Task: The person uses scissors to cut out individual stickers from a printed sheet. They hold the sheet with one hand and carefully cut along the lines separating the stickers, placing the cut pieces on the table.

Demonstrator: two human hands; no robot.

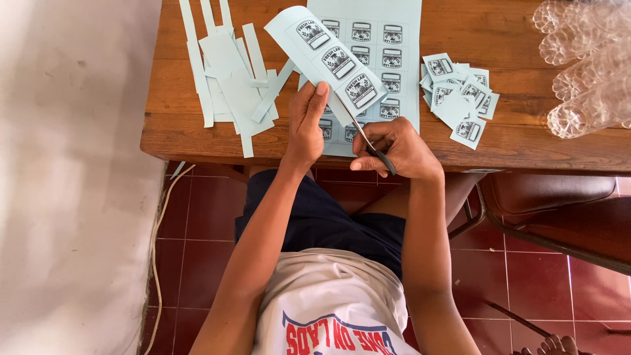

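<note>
A person's left hand (305, 125) pinches a strip (328, 59) of pale labels at twelve o'clock over the table (499, 141), while the right hand (397, 148), clenched on scissors (368, 141), cuts it, cut labels (460, 98) at two o'clock.

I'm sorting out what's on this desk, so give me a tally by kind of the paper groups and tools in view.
Strip of labels, held in the left hand: 1
Sheet of printed labels on the table: 1
Pile of cut labels: 1
Pile of blank offcut strips: 1
Scissors, in the right hand: 1
Stack of clear plastic cups: 1
Total: 6
</note>
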